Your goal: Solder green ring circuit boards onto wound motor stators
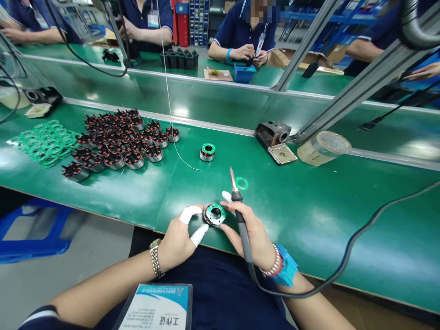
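Note:
A motor stator (206, 218) topped with a green ring-shaped circuit board (220, 219) is at the table's near edge. My left hand (177, 243), white cots on its thumb and index finger, is closed around its left side. My right hand (257, 238) holds a soldering iron (244, 233), tip pointing up and away, while its fingertips touch the stator's right side. Just beyond the iron lies a loose green ring board (246, 183). Farther back stands another stator with a green board (206, 156). A thin solder wire (174, 145) hangs down, its end near the table.
Many bare copper-wound stators (113, 158) crowd the left, beside a pile of green ring boards (48, 142). An iron stand (275, 133) with a sponge (282, 154) and a translucent tub (314, 153) are back right. The iron's cable (357, 238) crosses the right side. Co-workers sit opposite.

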The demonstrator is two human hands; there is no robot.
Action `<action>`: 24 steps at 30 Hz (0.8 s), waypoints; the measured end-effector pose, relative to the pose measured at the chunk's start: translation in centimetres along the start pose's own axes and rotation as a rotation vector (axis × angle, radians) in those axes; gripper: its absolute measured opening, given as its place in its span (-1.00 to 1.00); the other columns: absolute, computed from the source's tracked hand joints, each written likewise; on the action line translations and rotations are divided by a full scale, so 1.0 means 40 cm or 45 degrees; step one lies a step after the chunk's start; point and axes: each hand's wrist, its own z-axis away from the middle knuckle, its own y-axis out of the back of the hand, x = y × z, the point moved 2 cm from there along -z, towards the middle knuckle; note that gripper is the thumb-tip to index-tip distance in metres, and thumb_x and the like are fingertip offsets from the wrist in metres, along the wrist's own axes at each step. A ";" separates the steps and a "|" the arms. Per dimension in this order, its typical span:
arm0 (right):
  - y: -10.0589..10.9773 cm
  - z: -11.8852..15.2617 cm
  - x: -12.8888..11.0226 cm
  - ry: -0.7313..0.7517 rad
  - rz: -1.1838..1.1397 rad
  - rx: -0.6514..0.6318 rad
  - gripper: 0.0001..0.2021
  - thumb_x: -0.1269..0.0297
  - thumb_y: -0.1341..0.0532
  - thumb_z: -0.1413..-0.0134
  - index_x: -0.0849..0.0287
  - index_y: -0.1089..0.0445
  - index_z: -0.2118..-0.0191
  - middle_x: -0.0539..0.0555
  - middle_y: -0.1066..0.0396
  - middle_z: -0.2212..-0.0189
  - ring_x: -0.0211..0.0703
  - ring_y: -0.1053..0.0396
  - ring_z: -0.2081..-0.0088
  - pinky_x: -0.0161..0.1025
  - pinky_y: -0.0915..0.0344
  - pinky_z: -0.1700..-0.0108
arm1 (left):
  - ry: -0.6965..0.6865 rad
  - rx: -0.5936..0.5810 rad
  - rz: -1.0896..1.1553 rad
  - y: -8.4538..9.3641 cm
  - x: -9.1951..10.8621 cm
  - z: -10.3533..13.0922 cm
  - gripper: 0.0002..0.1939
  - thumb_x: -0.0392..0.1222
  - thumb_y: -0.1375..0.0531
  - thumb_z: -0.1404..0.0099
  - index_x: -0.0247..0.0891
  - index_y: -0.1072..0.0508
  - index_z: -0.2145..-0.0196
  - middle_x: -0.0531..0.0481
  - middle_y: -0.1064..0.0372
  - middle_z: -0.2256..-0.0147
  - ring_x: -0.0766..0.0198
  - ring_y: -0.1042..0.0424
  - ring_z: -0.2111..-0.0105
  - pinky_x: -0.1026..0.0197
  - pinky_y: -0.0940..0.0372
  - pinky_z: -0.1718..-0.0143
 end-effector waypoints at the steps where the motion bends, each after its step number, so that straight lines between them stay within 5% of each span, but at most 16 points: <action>1: 0.002 0.005 -0.004 -0.004 0.024 0.002 -0.58 0.35 -0.18 0.00 0.14 -0.09 0.00 0.20 -0.36 0.11 -0.06 -0.37 0.08 -0.14 -0.36 0.07 | 0.005 0.005 -0.020 0.001 0.001 0.003 -0.67 -0.30 -0.12 -0.17 -0.29 -0.22 0.08 -0.17 -0.39 0.15 0.17 -0.42 0.16 0.10 -0.37 0.15; 8: 0.006 0.015 -0.010 0.030 0.027 -0.034 -0.61 0.39 -0.17 -0.02 0.11 -0.10 0.01 0.17 -0.39 0.13 -0.08 -0.38 0.09 -0.17 -0.37 0.09 | -0.334 -0.096 -0.113 0.017 -0.001 -0.011 -0.77 -0.29 -0.04 -0.27 -0.26 -0.33 0.10 -0.06 -0.45 0.31 0.29 -0.45 0.33 0.24 -0.39 0.30; 17: 0.011 0.012 0.004 0.061 -0.032 -0.076 -0.60 0.39 -0.19 0.00 0.13 -0.11 0.02 0.17 -0.38 0.12 -0.11 -0.37 0.09 -0.18 -0.35 0.07 | -0.745 -0.249 -0.151 0.054 -0.020 -0.063 -0.77 -0.31 0.06 -0.32 -0.35 -0.36 0.18 -0.16 -0.43 0.32 0.25 -0.41 0.32 0.17 -0.36 0.27; 20: 0.012 0.011 0.004 0.064 -0.035 -0.085 -0.60 0.40 -0.19 -0.01 0.13 -0.10 0.02 0.18 -0.37 0.11 -0.10 -0.36 0.07 -0.18 -0.35 0.06 | -0.691 -0.229 -0.161 0.050 -0.016 -0.069 -0.78 -0.33 0.03 -0.29 -0.37 -0.39 0.23 -0.16 -0.44 0.35 0.24 -0.41 0.35 0.17 -0.35 0.32; 24: 0.010 0.009 -0.001 0.067 -0.019 -0.068 -0.61 0.39 -0.18 -0.02 0.13 -0.11 0.02 0.19 -0.37 0.12 -0.09 -0.36 0.06 -0.18 -0.35 0.06 | -0.288 -0.173 -0.070 0.030 -0.004 -0.077 -0.88 -0.31 -0.10 -0.18 -0.33 -0.43 0.42 -0.05 -0.42 0.48 0.30 -0.39 0.50 0.28 -0.32 0.47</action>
